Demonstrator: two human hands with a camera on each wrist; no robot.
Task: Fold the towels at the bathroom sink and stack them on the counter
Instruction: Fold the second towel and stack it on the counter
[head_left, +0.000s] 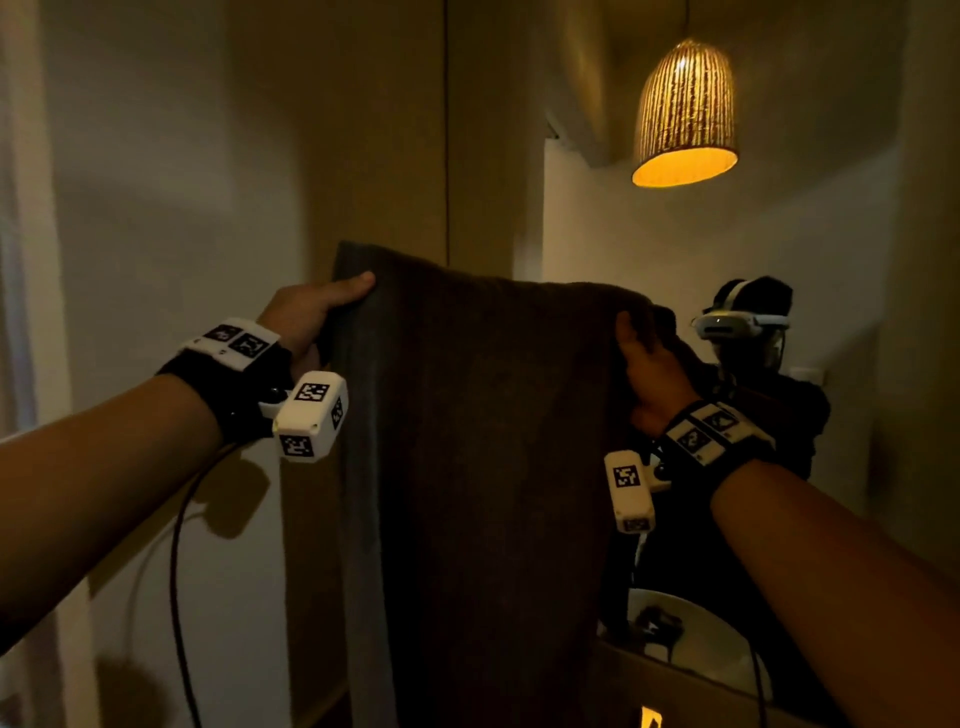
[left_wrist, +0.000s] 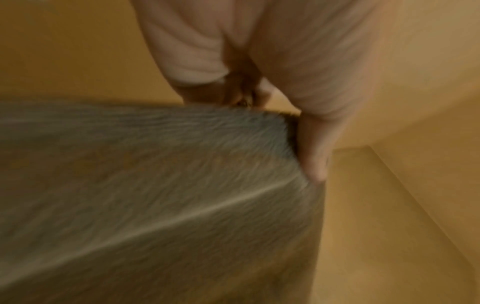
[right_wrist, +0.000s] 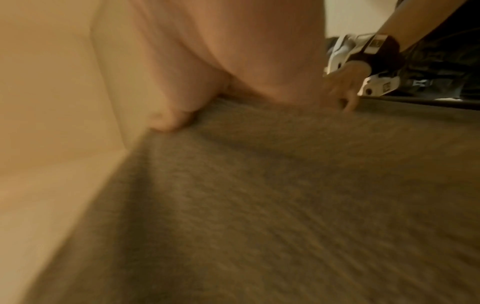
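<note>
A dark brown-grey towel (head_left: 483, 441) hangs lengthwise in front of me, held up by its top edge. My left hand (head_left: 317, 312) pinches the top left corner, thumb lying along the front of the cloth. My right hand (head_left: 644, 358) grips the top right corner, fingers hidden behind the fabric. In the left wrist view the left hand (left_wrist: 309, 152) pinches the towel (left_wrist: 155, 195) at its corner. The right wrist view shows the right hand (right_wrist: 176, 115) clamped on the towel (right_wrist: 285, 195). The lower end of the towel drops out of sight.
A mirror (head_left: 810, 249) on the right reflects a person wearing a headset. A white sink basin (head_left: 727, 660) sits low right, with the counter edge (head_left: 691, 691) in front of it. A lit hanging lamp (head_left: 685, 114) glows above. A pale wall (head_left: 156, 234) stands at left.
</note>
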